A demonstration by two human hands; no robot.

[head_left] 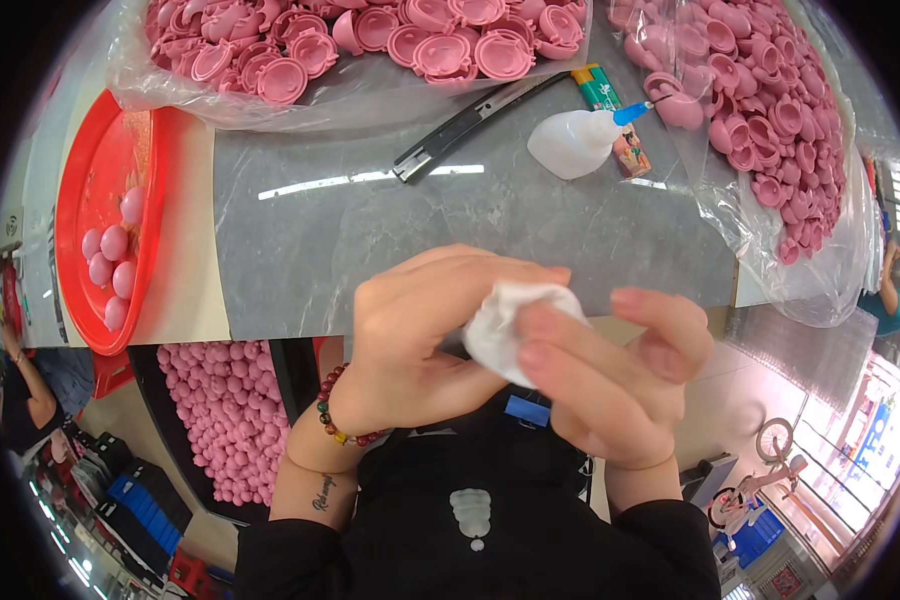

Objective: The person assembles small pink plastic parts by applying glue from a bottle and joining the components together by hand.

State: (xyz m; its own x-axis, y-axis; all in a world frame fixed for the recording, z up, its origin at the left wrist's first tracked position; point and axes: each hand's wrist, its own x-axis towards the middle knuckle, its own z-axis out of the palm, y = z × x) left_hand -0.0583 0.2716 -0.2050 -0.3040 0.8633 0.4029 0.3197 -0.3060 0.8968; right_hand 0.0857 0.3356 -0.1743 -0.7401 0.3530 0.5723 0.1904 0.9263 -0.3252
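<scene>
Ahead of the white cloth [492, 335], gray tabletop [320, 230] spreads open from its edge.

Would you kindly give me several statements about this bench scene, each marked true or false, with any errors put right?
1. The left hand and right hand both touch a white wad. True.
2. The red tray holds blue balls. False: the balls in the red tray are pink.
3. The white bottle has a blue tip. True.
4. The long black tool lies right of the white bottle. False: it lies to the bottle's left.
5. The clear plastic bag at the upper right holds pink shells. True.
</scene>
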